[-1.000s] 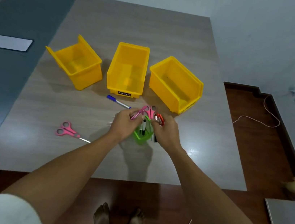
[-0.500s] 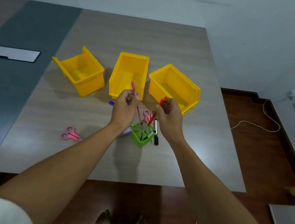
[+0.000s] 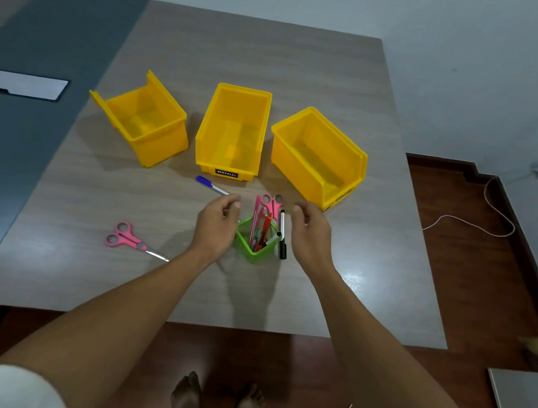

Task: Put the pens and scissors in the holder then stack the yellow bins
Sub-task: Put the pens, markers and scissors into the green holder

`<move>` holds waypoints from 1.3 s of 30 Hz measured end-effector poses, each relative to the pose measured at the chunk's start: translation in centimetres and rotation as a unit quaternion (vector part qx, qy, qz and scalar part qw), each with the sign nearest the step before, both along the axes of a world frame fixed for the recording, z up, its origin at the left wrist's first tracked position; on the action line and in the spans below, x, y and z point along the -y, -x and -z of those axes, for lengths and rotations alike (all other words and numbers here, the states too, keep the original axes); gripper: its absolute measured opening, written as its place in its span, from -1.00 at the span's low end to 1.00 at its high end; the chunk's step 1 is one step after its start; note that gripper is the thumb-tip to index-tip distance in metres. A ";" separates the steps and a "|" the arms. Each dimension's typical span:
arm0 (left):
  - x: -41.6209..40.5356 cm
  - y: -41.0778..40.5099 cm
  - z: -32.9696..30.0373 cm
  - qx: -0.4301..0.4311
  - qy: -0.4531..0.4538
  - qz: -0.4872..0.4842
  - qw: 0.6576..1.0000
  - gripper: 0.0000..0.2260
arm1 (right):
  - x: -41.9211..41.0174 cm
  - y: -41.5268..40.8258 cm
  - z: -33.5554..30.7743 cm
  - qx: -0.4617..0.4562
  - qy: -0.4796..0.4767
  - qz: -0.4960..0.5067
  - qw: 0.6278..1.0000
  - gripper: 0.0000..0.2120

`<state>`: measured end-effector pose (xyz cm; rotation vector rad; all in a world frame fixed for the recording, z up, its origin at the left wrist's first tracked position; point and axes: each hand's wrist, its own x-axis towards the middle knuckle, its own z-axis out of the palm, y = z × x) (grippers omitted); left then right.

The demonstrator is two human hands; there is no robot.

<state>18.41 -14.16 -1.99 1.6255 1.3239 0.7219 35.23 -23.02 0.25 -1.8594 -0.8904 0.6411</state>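
A green holder (image 3: 251,250) stands near the table's front, with pink scissors (image 3: 271,203), a pink pen, a red pen and other pens upright in it. A black-capped marker (image 3: 282,235) lies against its right side. My left hand (image 3: 217,227) is just left of the holder and my right hand (image 3: 309,235) just right of it, both loosely curled and holding nothing. A blue pen (image 3: 211,185) lies beyond my left hand. A second pair of pink scissors (image 3: 129,240) lies to the left. Three yellow bins (image 3: 144,120) (image 3: 233,129) (image 3: 317,157) sit in a row behind.
A white sheet (image 3: 21,84) lies on the dark strip at the far left of the table (image 3: 213,50). The table's right edge drops to a wooden floor with a white cable (image 3: 472,222). My bare feet show below the front edge.
Both hands held a pen, pink in the left and red in the right, above the holder. Those pens now stand in the holder and both hands have let go and drawn apart.
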 end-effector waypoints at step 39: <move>-12.5 0.2 4.6 -0.294 -0.019 0.322 0.900 -0.91 | -9.6 -4.4 6.4 0.056 0.248 -0.038 0.966 -0.83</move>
